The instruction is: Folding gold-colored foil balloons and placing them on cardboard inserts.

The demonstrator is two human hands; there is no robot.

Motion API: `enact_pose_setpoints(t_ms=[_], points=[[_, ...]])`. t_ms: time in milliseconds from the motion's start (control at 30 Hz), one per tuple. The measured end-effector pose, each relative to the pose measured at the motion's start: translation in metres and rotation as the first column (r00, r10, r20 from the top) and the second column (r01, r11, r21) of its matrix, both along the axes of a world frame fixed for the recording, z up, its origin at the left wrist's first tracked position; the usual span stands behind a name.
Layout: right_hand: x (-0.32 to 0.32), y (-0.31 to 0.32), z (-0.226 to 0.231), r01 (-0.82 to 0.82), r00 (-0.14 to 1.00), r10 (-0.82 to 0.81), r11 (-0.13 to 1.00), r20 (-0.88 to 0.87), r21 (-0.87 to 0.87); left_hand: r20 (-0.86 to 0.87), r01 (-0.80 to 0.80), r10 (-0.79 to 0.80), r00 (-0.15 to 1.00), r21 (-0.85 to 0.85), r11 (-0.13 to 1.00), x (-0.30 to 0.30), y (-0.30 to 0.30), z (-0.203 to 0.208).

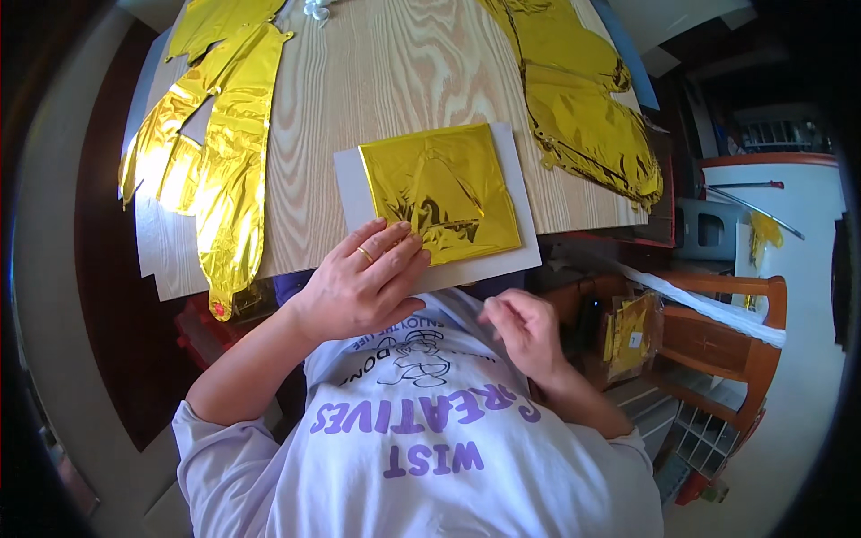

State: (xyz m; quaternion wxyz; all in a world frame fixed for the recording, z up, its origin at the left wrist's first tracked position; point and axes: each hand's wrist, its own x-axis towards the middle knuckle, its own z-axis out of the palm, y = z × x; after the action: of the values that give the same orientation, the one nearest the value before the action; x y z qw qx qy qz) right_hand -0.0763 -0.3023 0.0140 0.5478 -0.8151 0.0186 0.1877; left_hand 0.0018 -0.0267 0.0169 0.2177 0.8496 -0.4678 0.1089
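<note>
A square of folded gold foil (439, 179), apparently a flat foil balloon, lies on a white card (513, 193) near the table's front edge. Its surface is creased, most strongly around the middle. My left hand (363, 278) rests on the near left corner of the foil, fingers stretched out and lying flat. A ring is on one of its fingers. Just off the table edge, in front of my shirt, my right hand (527, 334) is loosely closed with the fingers curled in. Nothing shows in it, and it touches neither foil nor card.
Deflated gold foil balloons lie spread along the left side (229, 152) and the right side (583, 108) of the wood-grain table (359, 81). A small silvery-white item (317, 11) sits at the far edge. To the right, a wooden chair (717, 336) holds a clear packet (632, 336) of gold foil.
</note>
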Motion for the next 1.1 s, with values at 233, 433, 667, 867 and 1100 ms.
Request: enact_pose_setpoints(t_ms=[233,433,667,867,1100], points=[[0.016,0.038,-0.004,0.478,0.835,-0.212,0.737,-0.508,0.478,0.024,0.015,-0.014,1.0,-0.047,0.999,-0.002,-0.004,-0.001],[0.022,0.058,-0.012,0.555,0.812,-0.348,0.707,-0.468,0.437,0.032,0.01,-0.007,0.999,-0.073,0.997,-0.008,-0.005,-0.004],[0.019,0.072,-0.017,0.602,0.797,-0.446,0.643,-0.408,0.473,0.031,0.016,-0.013,0.999,-0.1,0.995,-0.011,-0.003,-0.008],[0.017,0.072,-0.017,0.596,0.803,-0.462,0.636,-0.377,0.49,-0.007,0.044,-0.045,0.999,-0.136,0.99,-0.011,-0.004,-0.004],[0.01,0.064,-0.003,0.522,0.853,-0.415,0.657,-0.318,0.544,-0.289,-0.303,0.217,0.932,-0.297,0.906,0.034,0.011,0.026]])
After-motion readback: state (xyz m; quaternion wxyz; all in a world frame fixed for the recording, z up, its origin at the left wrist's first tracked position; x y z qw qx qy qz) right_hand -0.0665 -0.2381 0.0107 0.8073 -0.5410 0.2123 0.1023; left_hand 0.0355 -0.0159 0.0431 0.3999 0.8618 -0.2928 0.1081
